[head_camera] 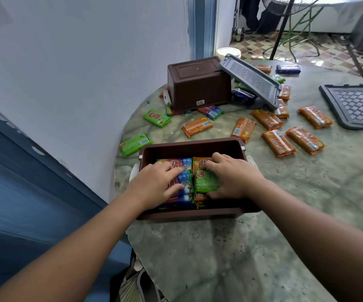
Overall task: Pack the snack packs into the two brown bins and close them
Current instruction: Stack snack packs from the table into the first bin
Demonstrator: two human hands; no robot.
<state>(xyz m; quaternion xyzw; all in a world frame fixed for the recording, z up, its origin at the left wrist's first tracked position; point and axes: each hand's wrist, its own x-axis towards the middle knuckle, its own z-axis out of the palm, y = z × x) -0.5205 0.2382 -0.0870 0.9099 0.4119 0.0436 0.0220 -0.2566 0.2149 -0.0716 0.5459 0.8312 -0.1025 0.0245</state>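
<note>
An open brown bin (192, 146) stands on the round table in front of me with several snack packs laid inside. My left hand (154, 185) lies on the blue packs (184, 184) in it, fingers spread. My right hand (232, 177) is around a green pack (205, 182) in the bin, thumb under its near edge. A second brown bin (198, 83) lies upside down at the back of the table on some packs. Orange packs (278, 142) and green packs (134, 143) lie loose on the table.
One grey lid (252, 80) leans tilted against the upturned bin. Another grey lid (356, 105) lies flat at the table's right edge. A white wall is close on the left. A fan stand (282, 27) is on the tiled floor behind.
</note>
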